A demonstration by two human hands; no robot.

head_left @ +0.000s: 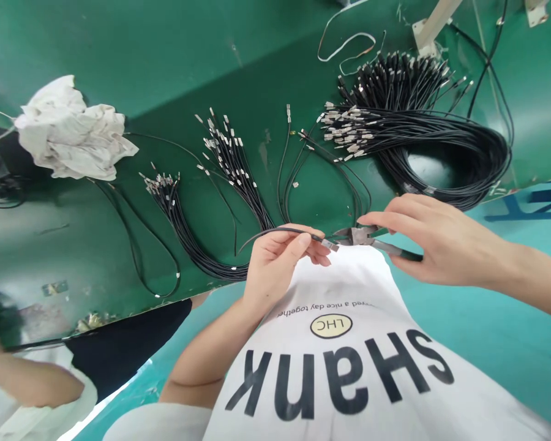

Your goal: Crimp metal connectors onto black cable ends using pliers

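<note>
My left hand [282,254] pinches a thin black wire [275,231] near its metal terminal end [329,245], holding it just above my white shirt. My right hand [429,236] grips small pliers [362,236] whose jaws meet the wire's terminal tip. Both hands hover at the near edge of the green table [188,61].
Several bundles of black terminal-tipped wires lie on the table: a small one [165,190], a middle one [232,162], and a large coiled bundle [417,128] at right. A crumpled white cloth [71,131] sits at left. Another person's arm [32,380] shows at bottom left.
</note>
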